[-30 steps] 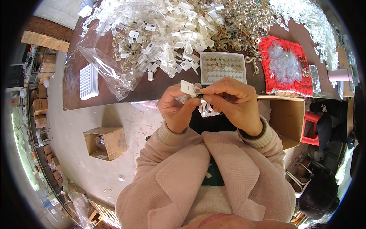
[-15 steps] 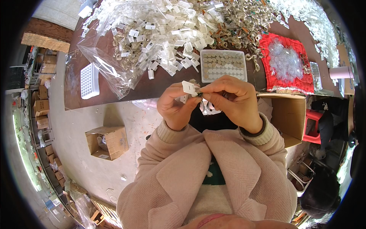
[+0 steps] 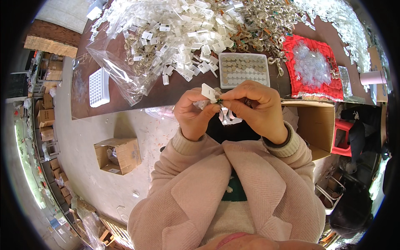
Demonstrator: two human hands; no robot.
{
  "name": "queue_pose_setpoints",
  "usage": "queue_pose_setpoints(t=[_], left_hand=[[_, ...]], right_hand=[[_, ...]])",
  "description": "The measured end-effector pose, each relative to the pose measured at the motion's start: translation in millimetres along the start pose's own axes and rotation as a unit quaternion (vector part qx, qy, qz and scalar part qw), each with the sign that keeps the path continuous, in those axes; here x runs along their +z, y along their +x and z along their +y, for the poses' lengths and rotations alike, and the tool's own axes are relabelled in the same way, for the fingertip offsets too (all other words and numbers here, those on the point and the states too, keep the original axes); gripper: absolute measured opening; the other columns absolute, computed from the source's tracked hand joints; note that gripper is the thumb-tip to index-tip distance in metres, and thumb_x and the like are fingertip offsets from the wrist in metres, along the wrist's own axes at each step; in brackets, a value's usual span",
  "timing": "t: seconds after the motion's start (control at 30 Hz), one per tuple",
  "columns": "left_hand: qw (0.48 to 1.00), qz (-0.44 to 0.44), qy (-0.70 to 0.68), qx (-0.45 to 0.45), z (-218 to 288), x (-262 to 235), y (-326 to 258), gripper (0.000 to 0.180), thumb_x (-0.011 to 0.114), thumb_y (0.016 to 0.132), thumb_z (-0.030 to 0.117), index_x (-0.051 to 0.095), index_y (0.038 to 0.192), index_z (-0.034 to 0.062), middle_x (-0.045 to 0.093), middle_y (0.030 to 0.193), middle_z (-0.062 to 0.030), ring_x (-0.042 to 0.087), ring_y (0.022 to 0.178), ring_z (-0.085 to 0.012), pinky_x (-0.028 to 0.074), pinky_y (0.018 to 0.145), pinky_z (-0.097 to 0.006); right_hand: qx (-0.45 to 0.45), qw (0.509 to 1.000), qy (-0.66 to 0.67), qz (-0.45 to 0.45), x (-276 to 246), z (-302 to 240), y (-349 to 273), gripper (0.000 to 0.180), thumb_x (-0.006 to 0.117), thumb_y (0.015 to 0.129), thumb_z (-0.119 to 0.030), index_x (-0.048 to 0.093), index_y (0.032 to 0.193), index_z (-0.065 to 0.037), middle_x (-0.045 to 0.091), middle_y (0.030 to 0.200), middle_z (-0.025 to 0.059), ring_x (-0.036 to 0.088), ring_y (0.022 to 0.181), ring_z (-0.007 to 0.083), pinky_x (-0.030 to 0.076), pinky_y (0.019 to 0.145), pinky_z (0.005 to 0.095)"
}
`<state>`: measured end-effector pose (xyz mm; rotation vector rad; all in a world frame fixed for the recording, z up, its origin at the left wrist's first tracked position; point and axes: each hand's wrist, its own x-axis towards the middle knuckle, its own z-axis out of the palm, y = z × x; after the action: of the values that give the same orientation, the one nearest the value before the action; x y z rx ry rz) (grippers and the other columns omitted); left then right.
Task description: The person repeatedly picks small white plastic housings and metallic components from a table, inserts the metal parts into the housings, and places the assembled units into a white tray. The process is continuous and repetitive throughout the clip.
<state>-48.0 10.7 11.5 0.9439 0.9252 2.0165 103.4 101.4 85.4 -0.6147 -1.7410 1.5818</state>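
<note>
Since half a second ago the two hands have barely shifted, staying raised together in front of the chest at the near edge of the worktop (image 3: 175, 93), the small white plastic tab (image 3: 208, 92) tilted a touch further between them. The left hand (image 3: 193, 114) is closed around the tab from below, thumb and forefinger pinching it; the right hand (image 3: 256, 106) has its fingertips drawn tight onto a tiny dark part (image 3: 219, 101) pressed against the tab's edge. From left to right the dark brown worktop carries one white gridded tray (image 3: 99, 86), one clear plastic bag (image 3: 121, 62) spilling white tabs, one large heap of loose white tabs (image 3: 179, 33) too many to count, one white tray of round metal pieces (image 3: 244, 70) set out in rows just beyond the hands, a tangle of metal rings (image 3: 266, 21), and one red cloth (image 3: 313, 71) with a pile of clear bits on it. Below the worktop a pale concrete floor (image 3: 83, 158) holds one open cardboard box (image 3: 118, 156) at left; a second, larger open carton (image 3: 310, 125) stands under the table edge at right, with a red stool (image 3: 348, 137) beside it. Stacked boxes line the far left wall.
</note>
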Motion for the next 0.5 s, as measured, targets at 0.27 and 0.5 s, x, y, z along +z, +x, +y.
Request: queue_pose_setpoints(t=[0.27, 0.5], left_hand=[[0.994, 0.016, 0.048, 0.099, -5.5, 3.4, -2.0, 0.031, 0.076, 0.080, -0.008, 0.061, 0.104, 0.0013, 0.069, 0.105, -0.0132, 0.065, 0.094, -0.0181, 0.052, 0.083, -0.031], [0.990, -0.029, 0.108, 0.090, -0.1, 1.2, -0.7, 0.030, 0.075, 0.081, -0.005, 0.055, 0.102, 0.0024, 0.068, 0.103, -0.0163, 0.066, 0.093, -0.0195, 0.054, 0.092, -0.039]], right_hand=[[0.093, 0.987, 0.130, -0.031, 0.8, -2.4, -3.7, 0.021, 0.071, 0.083, 0.005, 0.076, 0.102, -0.004, 0.065, 0.081, 0.0029, 0.059, 0.068, 0.0058, 0.044, 0.057, 0.0208], [0.087, 0.993, 0.070, -0.022, -2.9, -3.4, -6.3, 0.021, 0.071, 0.086, 0.003, 0.076, 0.105, -0.004, 0.065, 0.084, 0.0030, 0.058, 0.068, 0.0043, 0.043, 0.058, 0.0201]])
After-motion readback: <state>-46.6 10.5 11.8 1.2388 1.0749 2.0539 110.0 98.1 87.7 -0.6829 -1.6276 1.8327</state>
